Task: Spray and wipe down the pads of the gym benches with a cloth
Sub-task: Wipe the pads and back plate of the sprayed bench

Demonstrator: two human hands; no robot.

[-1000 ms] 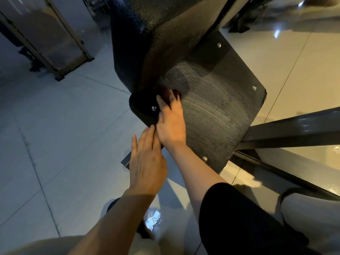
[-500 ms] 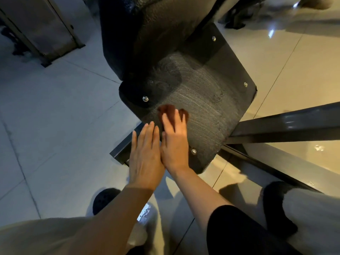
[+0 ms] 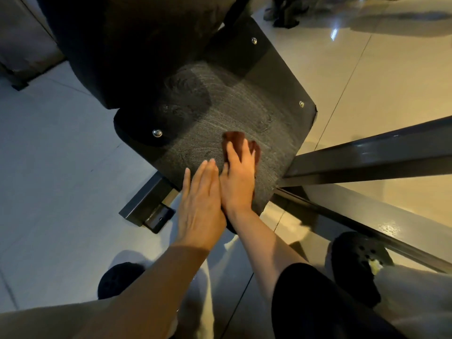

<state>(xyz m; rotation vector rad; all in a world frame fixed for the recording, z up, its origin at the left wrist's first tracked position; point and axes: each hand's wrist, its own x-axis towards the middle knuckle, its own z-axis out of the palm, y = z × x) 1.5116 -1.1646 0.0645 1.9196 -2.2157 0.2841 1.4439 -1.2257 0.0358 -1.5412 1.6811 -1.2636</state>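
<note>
A tiled floor is seen at nine o'clock, and a black steel frame foot protrudes from under the bench at about eight o'clock.

The left hand is held flat, fingers straight and pressed together, at the near edge of the seat pad. Nothing is held in it. Its fingertips lie over the pad's edge; firm contact cannot be confirmed.

The seat pad occupies the centre of the view, with a thicker black back pad rising behind it at eleven o'clock. Pale curved streaks are visible across most of the seat pad's middle, consistent with fluid having been spread and worked over. The far corner at one o'clock, near the bolt, appears dark and unstreaked, and is judged not yet wiped.

The right hand is pressed palm-down on the pad at about five o'clock of its surface, touching the left hand along its side. Its fingers are spread and extended over a reddish-brown cloth, which is pinned flat against the pad and shows beyond the fingertips.

No spray bottle is seen. A dark steel beam runs off at three o'clock.

Assessment: the seat pad is judged well advanced, the near right portion being in hand; the far corner, the back pad and any further benches are judged outstanding.
</note>
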